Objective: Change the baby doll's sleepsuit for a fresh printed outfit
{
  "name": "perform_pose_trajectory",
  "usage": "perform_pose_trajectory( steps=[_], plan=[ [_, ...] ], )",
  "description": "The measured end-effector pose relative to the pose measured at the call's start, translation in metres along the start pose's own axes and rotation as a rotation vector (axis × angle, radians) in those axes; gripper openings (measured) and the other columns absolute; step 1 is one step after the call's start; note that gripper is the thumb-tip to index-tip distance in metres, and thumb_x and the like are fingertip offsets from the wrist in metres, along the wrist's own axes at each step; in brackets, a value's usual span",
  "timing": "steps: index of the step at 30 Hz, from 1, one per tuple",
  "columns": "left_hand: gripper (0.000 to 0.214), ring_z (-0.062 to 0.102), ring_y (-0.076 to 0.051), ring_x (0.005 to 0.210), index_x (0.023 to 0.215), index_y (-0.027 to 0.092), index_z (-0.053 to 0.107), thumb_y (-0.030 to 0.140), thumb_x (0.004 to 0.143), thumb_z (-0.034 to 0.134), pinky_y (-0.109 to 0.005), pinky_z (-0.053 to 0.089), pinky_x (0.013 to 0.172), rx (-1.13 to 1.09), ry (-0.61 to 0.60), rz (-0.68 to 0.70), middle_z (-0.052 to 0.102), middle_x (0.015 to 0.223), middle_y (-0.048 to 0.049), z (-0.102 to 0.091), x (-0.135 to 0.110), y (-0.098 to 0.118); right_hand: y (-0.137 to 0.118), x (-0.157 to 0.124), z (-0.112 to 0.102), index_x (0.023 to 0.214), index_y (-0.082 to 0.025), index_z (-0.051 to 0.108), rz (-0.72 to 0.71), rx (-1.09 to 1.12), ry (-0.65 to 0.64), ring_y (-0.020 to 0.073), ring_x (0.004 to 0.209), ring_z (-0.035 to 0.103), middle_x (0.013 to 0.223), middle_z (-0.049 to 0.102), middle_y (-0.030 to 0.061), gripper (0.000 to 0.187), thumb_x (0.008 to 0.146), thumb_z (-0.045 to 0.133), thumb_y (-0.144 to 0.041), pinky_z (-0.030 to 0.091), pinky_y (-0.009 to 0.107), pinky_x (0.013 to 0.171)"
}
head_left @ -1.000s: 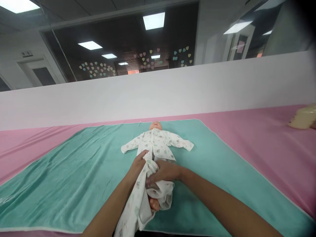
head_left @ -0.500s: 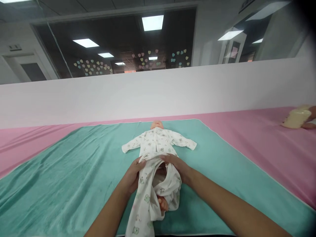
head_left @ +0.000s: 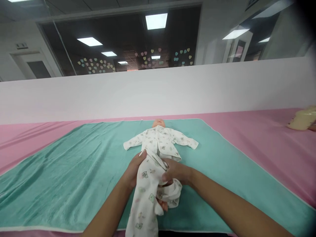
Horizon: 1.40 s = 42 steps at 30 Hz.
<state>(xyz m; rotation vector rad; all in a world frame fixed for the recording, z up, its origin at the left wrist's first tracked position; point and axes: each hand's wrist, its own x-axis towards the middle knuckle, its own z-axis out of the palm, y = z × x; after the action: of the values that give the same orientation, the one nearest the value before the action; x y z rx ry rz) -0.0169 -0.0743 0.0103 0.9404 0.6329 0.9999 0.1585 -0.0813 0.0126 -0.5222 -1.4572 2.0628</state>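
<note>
A baby doll (head_left: 158, 123) lies on its back, its head toward the far side, in a white printed jacket (head_left: 151, 135) with both sleeves spread. White printed trousers (head_left: 146, 197) are bunched over its lower body, one leg hanging flat toward me. My left hand (head_left: 137, 168) is closed on the left side of the waistband, thumb on top. At the waistband's right side, my right hand (head_left: 175, 171) grips the cloth, its fingers partly inside the folds. A small doll foot (head_left: 163, 205) pokes out of the bunched trouser leg below my right hand.
The doll lies on a teal blanket (head_left: 81, 177) over a pink cloth (head_left: 259, 131). A white low wall (head_left: 138, 95) runs behind, below glass windows. At the far right, another person's hand holds a baby bottle (head_left: 301, 119).
My right hand has moved down and turned inward over the trousers, closing the opening that showed before. The jacket's hem now shows more. The view has shifted slightly.
</note>
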Motion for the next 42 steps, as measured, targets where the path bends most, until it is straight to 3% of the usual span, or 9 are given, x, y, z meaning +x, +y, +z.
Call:
perform_pose_trajectory(
  steps=[3, 8, 12, 17, 20, 26, 29, 34, 42],
  plan=[
    [0.039, 0.062, -0.022, 0.075, 0.095, 0.013, 0.062, 0.046, 0.076, 0.058, -0.031, 0.048, 0.066, 0.084, -0.011, 0.021, 0.066, 0.087, -0.0099, -0.002, -0.003, 0.004, 0.000, -0.004, 0.001, 0.095, -0.015, 0.063, 0.045, -0.072, 0.023, 0.0183, 0.080, 0.060, 0.086, 0.065, 0.0051, 0.043, 0.056, 0.078, -0.023, 0.047, 0.033, 0.076],
    [0.040, 0.061, -0.024, 0.079, 0.095, 0.009, 0.065, 0.028, 0.061, 0.076, -0.030, 0.047, 0.068, 0.301, -0.288, -0.106, 0.065, 0.088, -0.0112, -0.007, -0.006, 0.011, 0.005, -0.007, 0.001, 0.100, -0.013, 0.062, -0.142, 0.163, 0.181, 0.0193, 0.081, 0.061, 0.090, 0.065, 0.0096, 0.035, 0.075, 0.062, -0.038, 0.046, 0.037, 0.078],
    [0.030, 0.061, -0.020, 0.078, 0.099, 0.012, 0.064, 0.030, 0.074, 0.065, -0.028, 0.047, 0.071, 0.142, -0.160, -0.015, 0.066, 0.087, -0.0100, -0.009, -0.002, 0.004, 0.001, -0.004, 0.008, 0.103, -0.014, 0.061, -0.151, 0.109, 0.167, 0.0198, 0.084, 0.060, 0.094, 0.064, 0.0101, 0.041, 0.075, 0.061, -0.044, 0.045, 0.036, 0.079],
    [0.025, 0.061, -0.017, 0.066, 0.092, 0.013, 0.064, 0.035, 0.079, 0.059, -0.027, 0.047, 0.063, 0.013, 0.013, 0.016, 0.065, 0.076, -0.0075, -0.012, 0.003, -0.009, -0.010, -0.008, 0.014, 0.104, -0.017, 0.059, 0.051, -0.164, -0.035, 0.0196, 0.090, 0.058, 0.096, 0.063, 0.0055, 0.054, 0.055, 0.079, -0.029, 0.046, 0.034, 0.080],
    [0.025, 0.058, -0.014, 0.059, 0.083, 0.011, 0.064, 0.035, 0.075, 0.063, -0.023, 0.045, 0.056, 0.088, -0.021, 0.042, 0.064, 0.068, -0.0055, -0.013, 0.002, -0.008, -0.007, -0.011, 0.011, 0.098, -0.015, 0.061, 0.112, -0.156, -0.033, 0.0194, 0.087, 0.059, 0.091, 0.063, 0.0060, 0.047, 0.057, 0.078, -0.029, 0.046, 0.033, 0.077],
    [0.041, 0.059, -0.019, 0.069, 0.094, 0.010, 0.065, 0.026, 0.058, 0.077, -0.028, 0.047, 0.065, 0.304, -0.244, -0.036, 0.065, 0.078, -0.0076, -0.007, -0.004, 0.005, 0.006, -0.006, 0.005, 0.103, -0.012, 0.059, -0.151, 0.195, 0.118, 0.0179, 0.082, 0.060, 0.090, 0.063, 0.0096, 0.036, 0.078, 0.060, -0.038, 0.046, 0.035, 0.077],
    [0.038, 0.060, -0.021, 0.072, 0.100, 0.011, 0.064, 0.030, 0.068, 0.070, -0.030, 0.047, 0.068, 0.213, -0.194, 0.001, 0.066, 0.080, -0.0088, -0.005, -0.004, 0.004, 0.004, -0.005, 0.007, 0.103, -0.013, 0.059, -0.134, 0.177, 0.060, 0.0176, 0.082, 0.060, 0.089, 0.063, 0.0090, 0.039, 0.077, 0.060, -0.041, 0.046, 0.032, 0.075],
    [0.036, 0.062, -0.021, 0.076, 0.105, 0.013, 0.061, 0.038, 0.080, 0.056, -0.029, 0.048, 0.068, 0.076, -0.049, 0.066, 0.066, 0.085, -0.0114, -0.005, -0.002, -0.004, -0.002, -0.006, 0.010, 0.102, -0.015, 0.060, 0.068, -0.023, -0.137, 0.0181, 0.081, 0.060, 0.086, 0.064, 0.0052, 0.049, 0.058, 0.078, -0.026, 0.047, 0.030, 0.071],
    [0.037, 0.061, -0.023, 0.077, 0.103, 0.012, 0.064, 0.028, 0.071, 0.067, -0.029, 0.048, 0.066, 0.387, -0.150, -0.031, 0.066, 0.090, -0.0096, -0.003, -0.004, 0.003, 0.002, -0.009, 0.015, 0.104, -0.014, 0.061, -0.184, 0.226, 0.157, 0.0175, 0.083, 0.060, 0.093, 0.063, 0.0092, 0.038, 0.074, 0.065, -0.037, 0.046, 0.034, 0.078]
  ],
)
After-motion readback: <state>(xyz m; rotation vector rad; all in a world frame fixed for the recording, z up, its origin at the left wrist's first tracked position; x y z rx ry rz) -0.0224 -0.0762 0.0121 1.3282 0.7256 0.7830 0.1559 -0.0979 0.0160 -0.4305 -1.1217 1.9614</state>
